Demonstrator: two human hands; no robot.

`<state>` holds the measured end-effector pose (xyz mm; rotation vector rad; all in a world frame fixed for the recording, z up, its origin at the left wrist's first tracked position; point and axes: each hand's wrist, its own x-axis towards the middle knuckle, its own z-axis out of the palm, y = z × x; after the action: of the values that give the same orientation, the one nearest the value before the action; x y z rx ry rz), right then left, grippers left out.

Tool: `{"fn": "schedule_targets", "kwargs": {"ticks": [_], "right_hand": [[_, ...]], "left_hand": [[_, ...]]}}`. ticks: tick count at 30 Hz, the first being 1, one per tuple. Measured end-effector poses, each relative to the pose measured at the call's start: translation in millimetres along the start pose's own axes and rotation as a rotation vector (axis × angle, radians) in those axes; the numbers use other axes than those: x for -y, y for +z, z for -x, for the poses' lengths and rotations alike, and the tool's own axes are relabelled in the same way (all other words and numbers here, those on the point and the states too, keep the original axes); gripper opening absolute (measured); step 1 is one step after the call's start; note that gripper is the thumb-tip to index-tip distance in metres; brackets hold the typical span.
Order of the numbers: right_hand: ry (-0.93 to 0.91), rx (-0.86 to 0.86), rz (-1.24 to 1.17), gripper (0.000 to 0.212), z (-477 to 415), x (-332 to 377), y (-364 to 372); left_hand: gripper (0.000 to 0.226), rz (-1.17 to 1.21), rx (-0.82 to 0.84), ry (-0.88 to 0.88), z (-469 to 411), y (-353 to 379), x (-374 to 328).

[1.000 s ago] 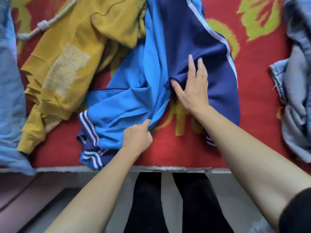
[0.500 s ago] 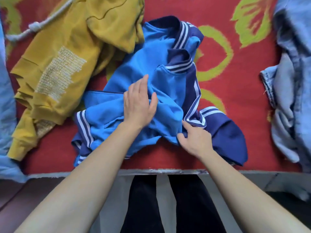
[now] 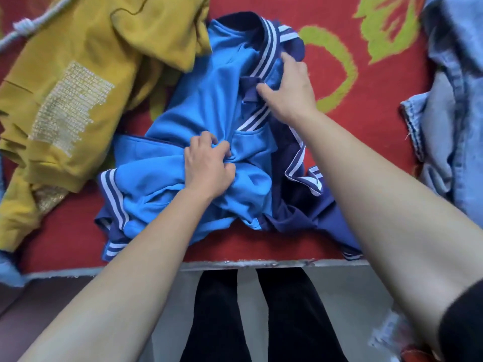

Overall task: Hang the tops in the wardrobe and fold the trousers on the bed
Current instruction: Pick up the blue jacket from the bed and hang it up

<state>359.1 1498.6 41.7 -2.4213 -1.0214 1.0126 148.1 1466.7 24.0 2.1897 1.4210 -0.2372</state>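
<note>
Red cover (image 3: pixel 379 152) with yellow-green leaf motifs (image 3: pixel 386 30) spread over the bed (image 3: pixel 287 263); pale worn strip along its near edge. Below that edge: grey floor (image 3: pixel 352 296), person's legs in black (image 3: pixel 217 317), brownish surface (image 3: pixel 31 307) at lower left. Blurred white-and-red thing (image 3: pixel 392 338) at bottom right, can't identify.

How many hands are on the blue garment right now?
2. The left hand grips bunched fabric at the middle of the blue garment; the right hand pinches its striped edge farther up. None is hidden.
</note>
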Motion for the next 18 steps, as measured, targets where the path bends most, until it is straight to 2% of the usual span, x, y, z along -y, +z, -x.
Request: {"fn": "schedule_targets", "kwargs": {"ticks": [3,5,7,10,11,13,15,18], "right_hand": [[0.055,0.168,0.01,0.088,22,-27,13],[0.113,0.174,-0.01,0.086,46,-56,25],[0.19,0.101,-0.048,0.068,70,-82,35],[0.26,0.034,-0.034,0.016,91,-107,46],[0.271,0.02,-0.035,0.006,94,-112,47],[0.262,-0.01,-0.077,0.009,96,-117,48],[0.241,-0.011,-0.116,0.013,97,-116,46],[0.021,-0.005,-0.009,0.02,105,-109,40]], "left_hand": [[0.014,0.029,0.05,-0.046,-5,-1,1],[0.017,0.081,0.057,-0.055,-8,0,5],[0.028,0.155,0.05,-0.074,-12,2,8],[0.034,0.203,-0.036,-0.169,-24,4,12],[0.032,0.192,-0.054,-0.216,-29,4,11],[0.026,0.05,-0.062,-0.252,-39,1,1],[0.032,-0.189,-0.133,-0.152,-51,-8,-15],[0.066,-0.343,-0.285,0.153,-79,-28,-45]]}}
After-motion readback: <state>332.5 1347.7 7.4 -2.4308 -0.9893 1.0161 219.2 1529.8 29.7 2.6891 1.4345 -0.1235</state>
